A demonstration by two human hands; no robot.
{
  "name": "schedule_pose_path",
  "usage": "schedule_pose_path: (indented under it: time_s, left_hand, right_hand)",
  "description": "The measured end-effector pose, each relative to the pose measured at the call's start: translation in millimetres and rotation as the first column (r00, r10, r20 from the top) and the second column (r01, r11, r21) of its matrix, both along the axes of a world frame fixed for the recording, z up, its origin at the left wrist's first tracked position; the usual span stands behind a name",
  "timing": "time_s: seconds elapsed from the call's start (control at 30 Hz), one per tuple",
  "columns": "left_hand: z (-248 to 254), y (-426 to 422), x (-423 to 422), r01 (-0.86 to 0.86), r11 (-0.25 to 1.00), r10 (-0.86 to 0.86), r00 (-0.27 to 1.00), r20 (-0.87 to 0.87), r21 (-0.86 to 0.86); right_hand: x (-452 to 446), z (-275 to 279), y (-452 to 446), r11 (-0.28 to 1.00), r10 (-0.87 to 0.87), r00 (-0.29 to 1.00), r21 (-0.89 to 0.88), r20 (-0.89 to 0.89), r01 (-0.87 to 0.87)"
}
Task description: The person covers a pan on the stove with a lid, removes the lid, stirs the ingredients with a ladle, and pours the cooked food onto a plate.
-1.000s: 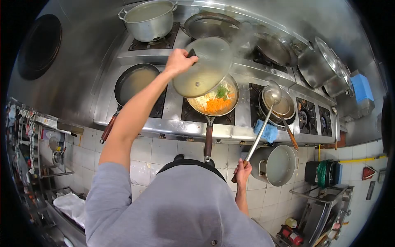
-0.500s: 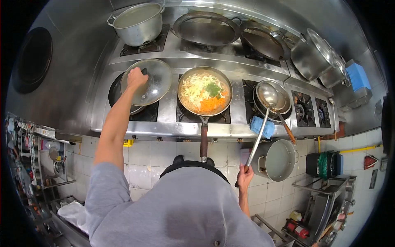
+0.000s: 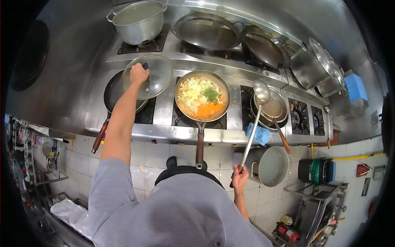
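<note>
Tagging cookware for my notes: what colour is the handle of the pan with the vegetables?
The handle is dark reddish-brown, seen in the head view.

Open room above vegetable pan (image 3: pixel 203 73), glass lid (image 3: pixel 155 78) blocking left, ladle (image 3: pixel 254 124) barring right

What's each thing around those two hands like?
Glass lid: held by left hand
Ladle: held in right hand
Middle frying pan: uncovered, holding shredded vegetables
Left frying pan: partly hidden behind lid
Blue cloth: crumpled
Pot by right hand: uncovered
Back-left pot: uncovered
</note>
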State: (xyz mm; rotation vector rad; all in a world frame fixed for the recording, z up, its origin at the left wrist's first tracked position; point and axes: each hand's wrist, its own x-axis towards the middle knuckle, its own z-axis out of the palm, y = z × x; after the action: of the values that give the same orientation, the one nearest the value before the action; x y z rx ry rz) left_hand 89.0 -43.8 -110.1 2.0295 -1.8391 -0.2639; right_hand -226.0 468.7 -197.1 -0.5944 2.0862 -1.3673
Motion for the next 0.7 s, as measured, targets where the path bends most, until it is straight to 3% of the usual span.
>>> schedule_pose_path:
  time_s: [0.1,0.13,0.17,0.23,0.27,0.3,0.33,0.37,0.4,0.43,0.47,0.53,0.57,0.6,0.7]
  left_hand:
    - [11.8,3.4,-1.6,0.029,0.992,-0.043,0.993,0.111,0.122]
    - [-0.9,8.2,0.3,0.078,0.974,-0.018,0.962,0.274,-0.211]
    - [-7.3,15.7,-0.9,0.086,0.976,-0.027,0.96,0.277,-0.203]
    - [-2.1,49.4,-6.7,0.114,0.818,-0.101,0.993,0.056,-0.563]
    - [-16.9,73.1,-10.0,0.112,0.893,-0.226,0.949,-0.219,-0.436]
    - [-46.6,103.9,-13.9,0.152,0.942,-0.288,0.824,-0.488,-0.3]
    - [-88.6,140.3,-19.4,0.251,0.957,-0.275,0.617,-0.737,-0.146]
    - [-79.7,202.6,-41.5,0.341,0.929,-0.051,0.507,-0.861,0.146]
    - [-104.4,238.7,-52.5,0.51,0.675,0.268,0.505,-0.821,0.534]
    - [-114.3,284.2,-73.2,0.574,0.612,0.345,0.425,-0.837,0.544]
    - [-89.0,309.6,-98.3,0.686,0.464,0.605,0.216,-0.766,0.56]
    - [-55.8,331.6,-134.3,0.705,0.458,0.694,0.097,-0.714,0.541]
    - [-52.8,344.7,-151.2,0.601,0.543,0.606,0.204,-0.769,0.587]
    - [-46.4,354.4,-165.0,0.581,0.574,0.583,0.205,-0.786,0.577]
    - [-44.8,345.6,-166.1,0.55,0.598,0.527,0.279,-0.803,0.584]
  right_hand:
    - [9.2,-0.3,2.0,0.999,-0.018,0.995,-0.053,-0.1,0.013]
    - [9.2,0.8,1.0,0.998,-0.019,0.998,-0.061,-0.06,0.015]
    - [7.9,2.6,0.3,0.998,-0.025,0.998,-0.053,-0.057,0.022]
    - [5.9,5.1,-5.2,0.998,-0.051,0.997,-0.048,-0.063,0.048]
    - [5.4,5.9,-7.8,0.998,-0.041,0.995,-0.045,-0.091,0.037]
    - [4.8,6.2,-8.4,0.998,-0.049,0.995,-0.047,-0.083,0.046]
    - [4.2,6.5,-8.5,0.999,-0.021,0.998,-0.028,-0.059,0.019]
    - [4.6,7.5,-9.7,1.0,0.008,0.999,-0.011,-0.036,-0.009]
    - [6.2,11.1,-11.6,1.0,0.014,1.0,0.001,-0.012,-0.014]
    - [5.8,7.8,-12.3,1.0,0.012,1.0,0.001,-0.009,-0.012]
    - [3.9,2.2,-11.6,1.0,0.026,0.999,0.017,-0.018,-0.026]
    - [8.4,4.5,-10.3,0.998,0.035,0.999,0.043,-0.016,-0.034]
    - [10.9,16.6,-16.1,1.0,0.026,0.995,0.005,0.096,-0.027]
    - [9.6,24.2,-19.2,0.999,0.027,0.979,-0.036,0.2,-0.02]
    - [-7.1,1.8,-16.2,0.99,0.129,0.99,-0.072,0.058,-0.125]
